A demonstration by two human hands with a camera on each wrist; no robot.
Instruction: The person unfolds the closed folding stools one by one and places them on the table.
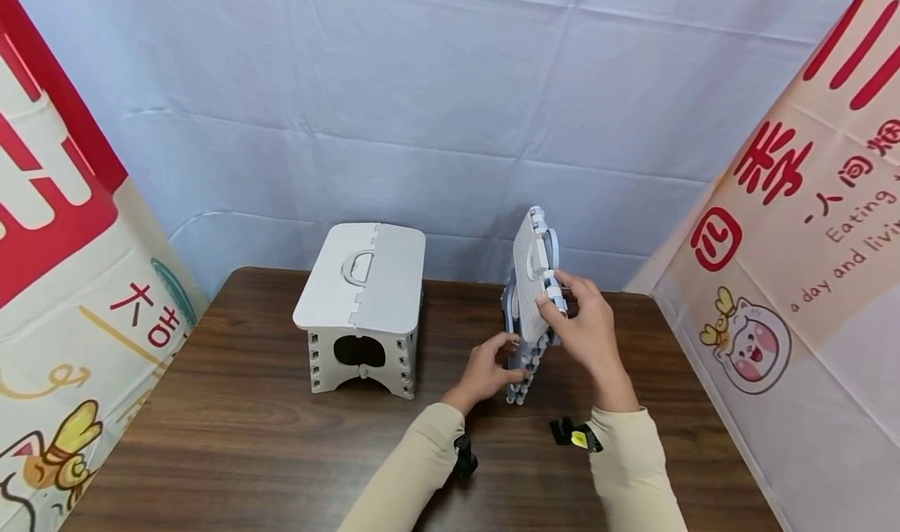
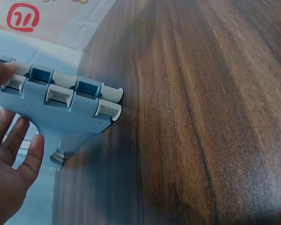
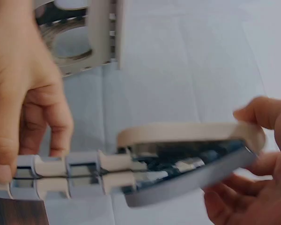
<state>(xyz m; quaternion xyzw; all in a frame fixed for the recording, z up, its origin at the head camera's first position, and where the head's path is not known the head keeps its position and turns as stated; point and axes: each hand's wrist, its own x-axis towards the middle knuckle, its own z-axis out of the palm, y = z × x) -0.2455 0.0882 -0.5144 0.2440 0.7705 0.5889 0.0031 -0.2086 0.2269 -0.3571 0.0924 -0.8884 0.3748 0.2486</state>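
Note:
A partly folded white and blue-grey folding stool [image 1: 527,290] stands on its edge at the right of the table. My left hand [image 1: 483,369] grips its lower leg panel, the thumb lying on the hinge knuckles. Higher up, my right hand [image 1: 589,330] holds the seat's near edge between thumb and fingers. In the right wrist view the two seat halves [image 3: 192,133] sit close together with a narrow wedge of space between them. The left wrist view shows the hinged leg panel [image 2: 70,110] over the tabletop. Parts of the fingers are hidden behind the stool.
Left of my hands, a second white folding stool [image 1: 362,282] stands opened out on the brown wooden table [image 1: 281,454]. Its seat has an oval handle. A pale cloth [image 1: 436,87] hangs behind the table, with printed cloths [image 1: 794,313] at the sides.

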